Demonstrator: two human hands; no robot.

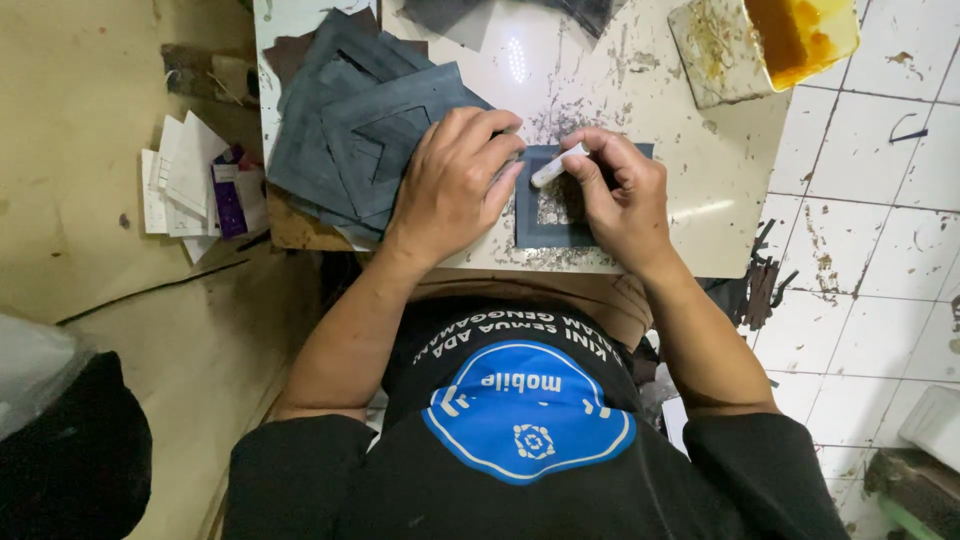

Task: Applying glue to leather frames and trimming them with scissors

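Fingers of your right hand (622,195) are pinching a white stick (558,166), pointing left across the dark square frame (540,232) at the counter's (690,190) near edge; your left hand (455,180) is pressing flat beside it.

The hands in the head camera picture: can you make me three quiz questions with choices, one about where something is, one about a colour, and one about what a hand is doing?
1. Where is the pile of dark frame-shaped pieces?
A. To the left of the left hand
B. On the tiled floor
C. In the person's lap

2. What colour is the liquid in the tub at the table's far right corner?
A. Blue
B. Orange-yellow
C. Green

3. What is the right hand doing?
A. Resting open on the floor
B. Gripping a small white stick
C. Lifting the tub

Answers:
1 A, the pile lies just left of the left hand on the table.
2 B, the tub shows orange-yellow.
3 B, its fingers close on the stick over a dark square piece.
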